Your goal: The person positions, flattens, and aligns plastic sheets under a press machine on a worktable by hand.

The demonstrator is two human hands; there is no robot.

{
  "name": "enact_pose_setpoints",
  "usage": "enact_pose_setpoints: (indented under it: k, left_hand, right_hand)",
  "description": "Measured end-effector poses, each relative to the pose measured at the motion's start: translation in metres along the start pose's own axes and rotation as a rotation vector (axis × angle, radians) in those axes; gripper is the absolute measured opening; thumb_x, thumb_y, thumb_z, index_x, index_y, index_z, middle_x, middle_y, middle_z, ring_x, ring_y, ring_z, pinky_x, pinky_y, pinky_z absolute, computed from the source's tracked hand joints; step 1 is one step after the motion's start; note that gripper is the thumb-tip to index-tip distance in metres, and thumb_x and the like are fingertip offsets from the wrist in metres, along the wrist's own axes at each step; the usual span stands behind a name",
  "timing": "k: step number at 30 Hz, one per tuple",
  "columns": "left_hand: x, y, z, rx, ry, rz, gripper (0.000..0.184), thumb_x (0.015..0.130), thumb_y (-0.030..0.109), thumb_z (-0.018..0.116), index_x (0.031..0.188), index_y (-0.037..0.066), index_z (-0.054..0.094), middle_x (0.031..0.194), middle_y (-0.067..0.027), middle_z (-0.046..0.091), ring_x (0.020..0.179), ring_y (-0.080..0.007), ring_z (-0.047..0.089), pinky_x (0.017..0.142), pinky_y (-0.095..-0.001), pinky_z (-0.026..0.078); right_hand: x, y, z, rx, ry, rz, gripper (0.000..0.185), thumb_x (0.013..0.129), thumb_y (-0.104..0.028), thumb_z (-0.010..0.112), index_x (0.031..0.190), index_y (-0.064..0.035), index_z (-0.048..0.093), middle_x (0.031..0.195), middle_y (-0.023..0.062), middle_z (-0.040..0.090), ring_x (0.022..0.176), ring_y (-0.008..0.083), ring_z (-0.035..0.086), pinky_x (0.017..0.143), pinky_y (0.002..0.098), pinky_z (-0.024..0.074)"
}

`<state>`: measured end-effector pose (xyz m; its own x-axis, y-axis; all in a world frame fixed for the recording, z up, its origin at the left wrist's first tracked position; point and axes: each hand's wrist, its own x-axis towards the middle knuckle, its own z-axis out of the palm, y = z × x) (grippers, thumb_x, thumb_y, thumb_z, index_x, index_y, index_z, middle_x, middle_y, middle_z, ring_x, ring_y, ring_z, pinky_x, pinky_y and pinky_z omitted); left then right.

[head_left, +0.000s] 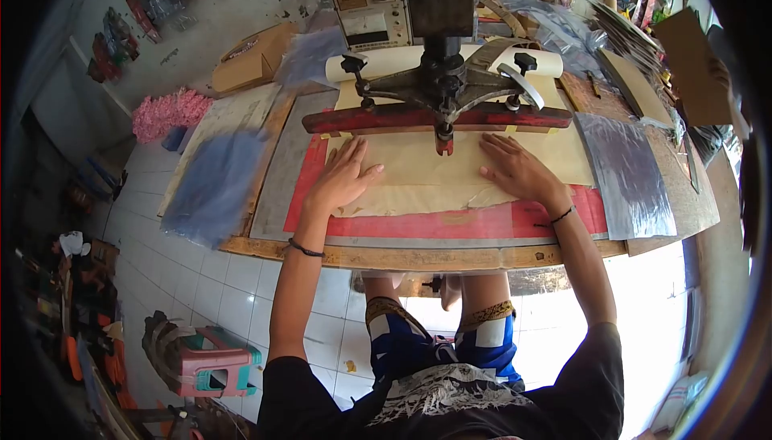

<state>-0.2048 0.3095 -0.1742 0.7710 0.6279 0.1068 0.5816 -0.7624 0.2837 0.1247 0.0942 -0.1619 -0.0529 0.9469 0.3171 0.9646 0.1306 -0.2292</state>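
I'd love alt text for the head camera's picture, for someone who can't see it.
A person's left hand and right hand rest palms down on a cream sheet, in front of a long red machine bar. Red material shows around the sheet on a wood-edged worktable.

A wide cream sheet (pixel 422 168) lies flat, lightly creased, over the red mat (pixel 386 227), its near edge wavy and uneven.

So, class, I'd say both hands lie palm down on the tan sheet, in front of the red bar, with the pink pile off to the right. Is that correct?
Not quite: the head view shows the pink pile off to the left. The left hand and right hand do lie palm down on the tan sheet, in front of the red bar.
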Motion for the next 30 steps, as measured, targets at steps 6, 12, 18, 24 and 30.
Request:
enact_pose_setpoints:
  k: [6,12,18,24,30]
  left_hand:
    - [0.006,-0.013,-0.002,-0.040,0.018,-0.022,0.080,0.105,0.053,0.049,0.157,-0.005,0.033,0.166,-0.0234,0.029,0.155,-0.0363,0.026,0.127,-0.0432,0.023]
    - [0.011,-0.029,0.008,-0.132,0.072,0.033,0.076,0.104,0.052,0.051,0.157,-0.001,0.037,0.164,-0.0209,0.034,0.155,-0.0353,0.028,0.127,-0.0430,0.024]
    - [0.015,-0.039,0.015,-0.161,0.134,0.043,0.073,0.103,0.053,0.053,0.156,0.004,0.043,0.164,-0.0161,0.038,0.154,-0.0342,0.029,0.126,-0.0428,0.025]
    - [0.011,-0.038,0.021,-0.229,0.231,0.024,0.063,0.102,0.048,0.058,0.151,0.009,0.052,0.160,-0.0179,0.043,0.152,-0.0353,0.034,0.124,-0.0435,0.030]
    - [0.007,-0.044,0.014,-0.263,0.219,0.071,0.050,0.100,0.041,0.065,0.143,0.016,0.062,0.157,-0.0211,0.046,0.150,-0.0363,0.038,0.121,-0.0447,0.034]
  right_hand:
    - [0.000,0.001,-0.005,0.033,-0.022,0.005,0.059,0.105,-0.038,0.055,0.141,0.0082,0.054,0.151,0.0266,0.050,0.146,0.0383,0.042,0.123,0.0437,0.0336]
    - [-0.003,0.003,0.002,0.022,0.011,0.012,0.058,0.105,-0.041,0.054,0.139,0.0060,0.058,0.151,0.0252,0.052,0.144,0.0385,0.044,0.121,0.0431,0.0357]
    - [-0.016,-0.008,0.002,0.009,0.040,0.026,0.057,0.105,-0.041,0.055,0.140,0.0033,0.058,0.151,0.0238,0.052,0.143,0.0377,0.046,0.120,0.0431,0.0372]
    - [-0.019,-0.009,0.006,0.056,0.086,0.044,0.055,0.105,-0.041,0.056,0.137,0.0023,0.061,0.149,0.0241,0.055,0.141,0.0389,0.048,0.118,0.0441,0.0389]
    - [-0.022,-0.007,0.010,-0.005,0.121,0.029,0.053,0.104,-0.041,0.056,0.135,0.0019,0.063,0.147,0.0237,0.056,0.139,0.0397,0.050,0.118,0.0443,0.0389]
